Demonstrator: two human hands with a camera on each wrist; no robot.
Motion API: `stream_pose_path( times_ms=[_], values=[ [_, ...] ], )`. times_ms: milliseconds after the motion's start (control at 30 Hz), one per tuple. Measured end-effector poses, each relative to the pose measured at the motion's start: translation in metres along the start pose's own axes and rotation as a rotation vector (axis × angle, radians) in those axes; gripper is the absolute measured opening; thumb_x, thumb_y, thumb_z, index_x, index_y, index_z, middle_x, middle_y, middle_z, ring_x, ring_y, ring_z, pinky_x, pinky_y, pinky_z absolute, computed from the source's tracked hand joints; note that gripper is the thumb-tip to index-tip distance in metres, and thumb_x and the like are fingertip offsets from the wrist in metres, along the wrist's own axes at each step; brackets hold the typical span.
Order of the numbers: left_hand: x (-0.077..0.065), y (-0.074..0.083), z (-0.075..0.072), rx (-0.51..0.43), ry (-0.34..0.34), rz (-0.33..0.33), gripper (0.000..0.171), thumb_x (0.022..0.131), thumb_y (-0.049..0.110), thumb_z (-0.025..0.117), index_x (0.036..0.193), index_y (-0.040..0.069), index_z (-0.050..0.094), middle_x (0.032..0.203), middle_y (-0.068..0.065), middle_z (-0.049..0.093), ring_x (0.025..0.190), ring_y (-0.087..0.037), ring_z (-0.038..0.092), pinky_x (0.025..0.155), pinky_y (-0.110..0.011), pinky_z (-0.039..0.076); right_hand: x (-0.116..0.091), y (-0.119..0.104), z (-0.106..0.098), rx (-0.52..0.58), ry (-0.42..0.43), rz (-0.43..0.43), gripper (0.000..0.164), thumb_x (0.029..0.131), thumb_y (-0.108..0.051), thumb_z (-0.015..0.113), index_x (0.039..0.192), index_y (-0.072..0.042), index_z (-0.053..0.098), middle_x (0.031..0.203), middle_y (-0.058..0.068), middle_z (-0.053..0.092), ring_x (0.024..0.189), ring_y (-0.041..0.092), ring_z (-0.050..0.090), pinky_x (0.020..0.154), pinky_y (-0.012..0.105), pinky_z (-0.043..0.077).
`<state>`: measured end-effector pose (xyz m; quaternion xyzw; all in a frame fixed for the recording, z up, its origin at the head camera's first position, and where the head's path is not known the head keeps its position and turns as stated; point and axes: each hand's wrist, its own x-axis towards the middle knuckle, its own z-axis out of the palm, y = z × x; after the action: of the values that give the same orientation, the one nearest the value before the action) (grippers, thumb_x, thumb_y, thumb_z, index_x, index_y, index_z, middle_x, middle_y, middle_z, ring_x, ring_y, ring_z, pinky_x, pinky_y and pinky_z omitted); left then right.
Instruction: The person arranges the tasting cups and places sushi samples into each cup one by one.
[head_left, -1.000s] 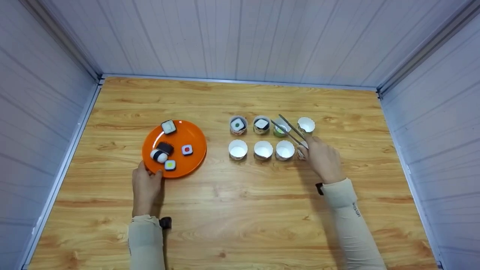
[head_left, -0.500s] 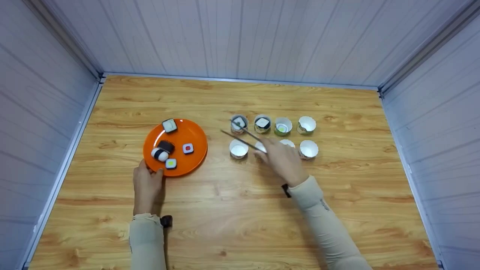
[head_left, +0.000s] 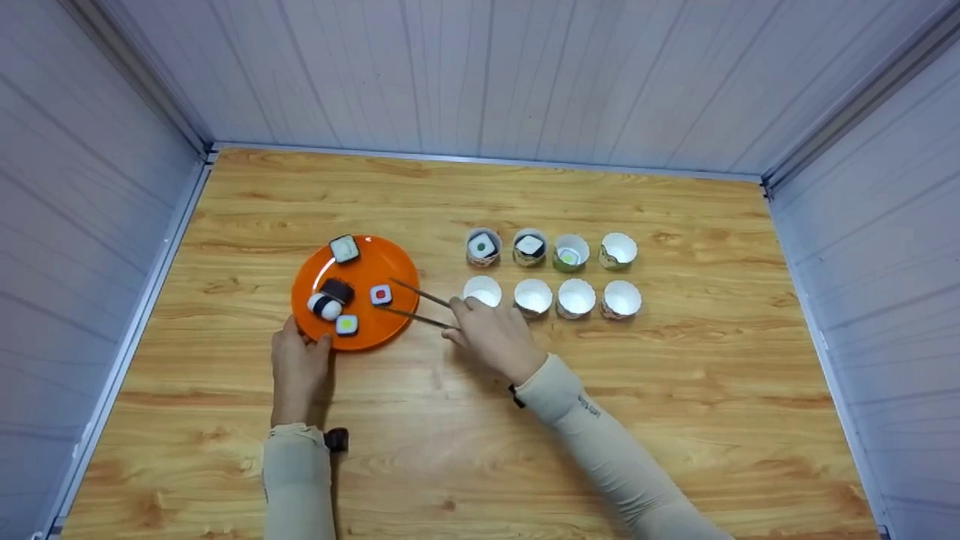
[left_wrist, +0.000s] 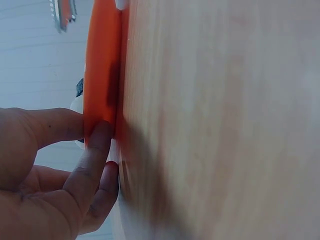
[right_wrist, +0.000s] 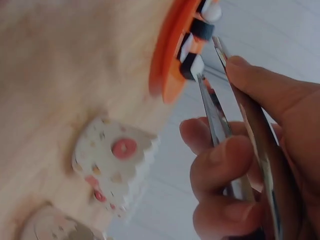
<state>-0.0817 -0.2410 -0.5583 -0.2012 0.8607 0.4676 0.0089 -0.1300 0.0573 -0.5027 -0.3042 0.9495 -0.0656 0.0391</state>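
An orange plate (head_left: pixel 390 259) carries several sushi pieces. My left hand (head_left: pixel 298 367) grips its near-left rim between thumb and fingers, as the left wrist view shows. My right hand (head_left: pixel 495 334) holds metal tongs (right_wrist: pixel 212 115), whose spread tips reach over the plate's right side. Between those tips or just beside them lies a square roll with a red centre (head_left: pixel 380 295); whether they touch it I cannot tell. Further left are a yellow-centred roll (head_left: pixel 346 325), a black-banded white piece (head_left: pixel 325 306) and a dark brown piece (head_left: pixel 337 290). A whitish roll (head_left: pixel 344 248) rests on the far rim.
Two rows of paper cups stand right of the plate. The back row's left cup (head_left: pixel 482 259), second cup (head_left: pixel 529 259) and third cup (head_left: pixel 571 262) each hold a roll. A front cup (head_left: pixel 482 286) stands close behind my right hand. Pale walls surround the wooden table (head_left: pixel 420 465).
My right hand has swung left with the tongs, from over the third back cup to the plate. My left hand keeps its hold on the rim.
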Motion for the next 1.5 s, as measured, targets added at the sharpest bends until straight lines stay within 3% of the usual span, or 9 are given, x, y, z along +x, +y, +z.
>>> stream_pose_path(
  times_ms=[200,333,433,700,900,1167,1367,1500],
  values=[
    [-0.002,0.000,0.000,-0.001,0.006,-0.006,0.045,0.099,0.005,0.056,0.140,-0.007,0.044,0.130,-0.027,0.046,0.123,-0.038,0.043,0.106,-0.053,0.036,0.005,-0.012,0.011,-0.041,-0.005,0.022,0.043,0.100,-0.048,0.057,0.123,-0.011,0.062,0.094,0.003,0.064,0.066,0.025,0.063,0.058,0.046,0.051],
    [-0.001,0.000,0.001,0.015,0.031,0.031,0.042,0.097,0.004,0.058,0.135,-0.010,0.046,0.126,-0.029,0.049,0.121,-0.041,0.045,0.105,-0.054,0.036,0.008,-0.017,0.017,-0.096,0.031,0.026,0.041,0.099,-0.047,0.059,0.118,-0.011,0.064,0.091,0.002,0.064,0.066,0.023,0.064,0.057,0.043,0.052],
    [0.000,0.000,0.003,0.022,0.047,0.054,0.039,0.096,0.003,0.060,0.130,-0.011,0.048,0.123,-0.030,0.051,0.120,-0.041,0.047,0.105,-0.053,0.037,0.010,-0.019,0.021,-0.125,0.057,0.026,0.040,0.099,-0.046,0.060,0.117,-0.010,0.064,0.091,0.003,0.065,0.066,0.022,0.064,0.049,0.039,0.050],
    [0.001,0.001,0.001,0.017,0.029,0.030,0.042,0.097,0.004,0.059,0.134,-0.011,0.046,0.128,-0.029,0.050,0.123,-0.041,0.046,0.106,-0.053,0.037,0.011,-0.017,0.026,-0.130,0.035,0.041,0.039,0.099,-0.044,0.061,0.120,-0.011,0.064,0.097,0.003,0.067,0.072,0.023,0.066,0.050,0.040,0.051],
    [0.000,0.002,0.001,0.017,0.020,0.012,0.046,0.098,0.005,0.058,0.139,-0.010,0.043,0.129,-0.030,0.047,0.124,-0.041,0.043,0.106,-0.054,0.035,0.009,-0.013,0.024,-0.067,0.025,0.046,0.039,0.100,-0.043,0.060,0.122,-0.012,0.062,0.095,0.003,0.066,0.069,0.024,0.065,0.054,0.042,0.050],
    [0.000,0.001,0.001,0.021,0.021,0.024,0.045,0.098,0.005,0.058,0.137,-0.011,0.044,0.126,-0.030,0.048,0.121,-0.042,0.045,0.105,-0.054,0.036,-0.009,0.006,0.008,0.002,0.104,0.034,0.035,0.100,-0.043,0.059,0.118,-0.013,0.063,0.089,0.003,0.064,0.061,0.025,0.061,0.044,0.039,0.047],
    [0.000,-0.001,0.002,0.026,0.037,0.059,0.041,0.096,0.003,0.059,0.132,-0.013,0.047,0.123,-0.031,0.050,0.118,-0.043,0.046,0.101,-0.054,0.039,-0.032,0.034,-0.009,0.069,0.195,0.062,0.042,0.099,-0.040,0.061,0.127,-0.009,0.062,0.098,0.007,0.069,0.068,0.028,0.065,0.050,0.041,0.050],
    [0.000,-0.001,0.002,0.038,0.023,0.043,0.044,0.097,0.005,0.057,0.136,-0.012,0.044,0.125,-0.031,0.047,0.118,-0.042,0.043,0.101,-0.054,0.038,-0.052,0.059,-0.020,0.076,0.243,0.109,0.046,0.099,-0.040,0.061,0.132,-0.007,0.061,0.102,0.009,0.069,0.070,0.028,0.065,0.053,0.042,0.051]
  ],
)
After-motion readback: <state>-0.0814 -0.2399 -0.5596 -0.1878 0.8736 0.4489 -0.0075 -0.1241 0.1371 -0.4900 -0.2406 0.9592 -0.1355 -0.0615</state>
